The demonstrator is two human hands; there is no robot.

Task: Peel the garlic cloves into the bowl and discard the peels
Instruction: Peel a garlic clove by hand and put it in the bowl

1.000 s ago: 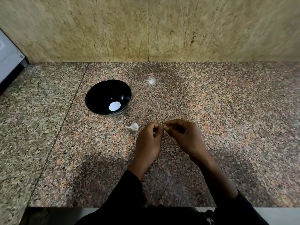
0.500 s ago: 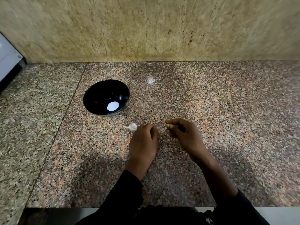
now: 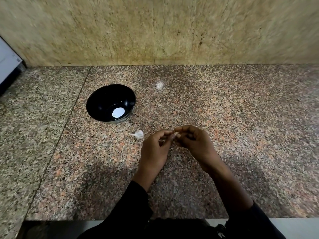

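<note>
Two hands meet over the granite counter (image 3: 241, 118), on the near right of the black bowl (image 3: 110, 102). The right hand (image 3: 195, 145) pinches a small garlic clove (image 3: 176, 134) between thumb and fingertips; the left hand (image 3: 155, 149) has its fingers curled in against the clove's tip, seemingly picking at the skin, though the clove is mostly hidden. One more unpeeled clove (image 3: 138, 134) lies on the counter just in front of the bowl, left of the hands. The bowl shows only a bright white patch at its bottom, probably a reflection. To peel well, hold the clove firmly but without crushing, catch the papery edge with a nail and strip it along the length, keeping loose peel gathered for discarding, away from the bowl.
</note>
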